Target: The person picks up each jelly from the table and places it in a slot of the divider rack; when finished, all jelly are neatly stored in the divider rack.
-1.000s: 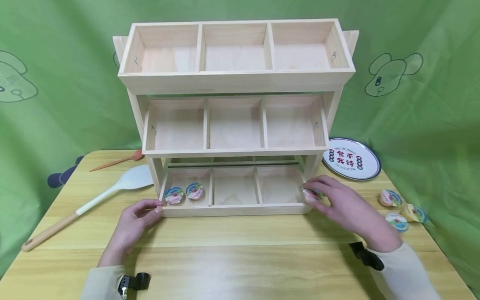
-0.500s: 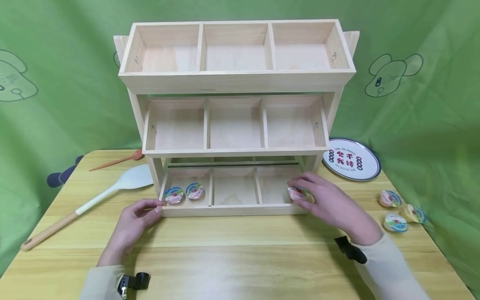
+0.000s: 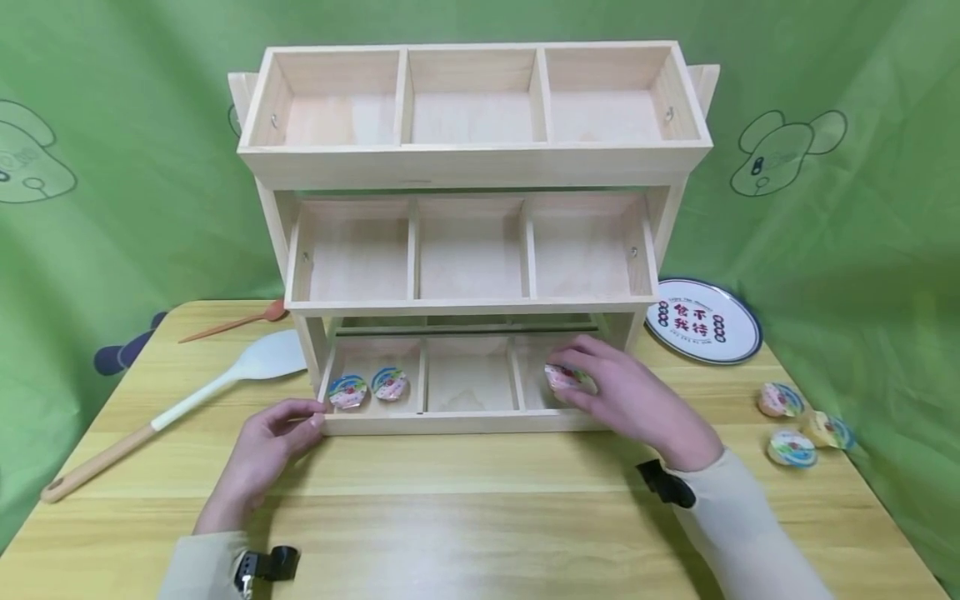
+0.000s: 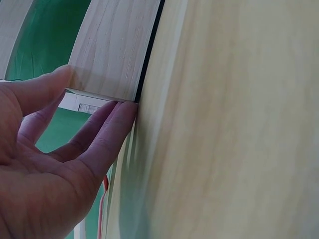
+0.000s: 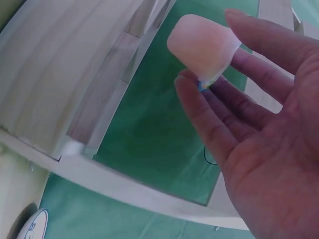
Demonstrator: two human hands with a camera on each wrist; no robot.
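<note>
Jelly cup (image 3: 564, 379), pinched by the right hand (image 3: 630, 396), just came in over the shelf's (image 3: 472, 169) bottom right box (image 3: 534, 362); left hand (image 3: 258, 454) pinches the shelf's left corner.

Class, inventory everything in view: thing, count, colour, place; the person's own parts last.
Table: 1, pale wood, foreground
Rack: 1, pale wood, on table
Stored cups: 2, pink, rack's bottom left compartment
Held cup: 1, pink, in right hand
Loose cups: 3, pink, yellow, one unclear, table's right
Plate: 1, white, right of rack
Spatula: 1, white, wooden handle, table's left
Utensil: 1, orange, behind spatula
Curtain: 1, green, background
Sleeves: 2, pale, both arms
Wrist straps: 2, black, both arms
Left hand: 1, bare, touching rack's left end
Right hand: 1, bare, holding cup
</note>
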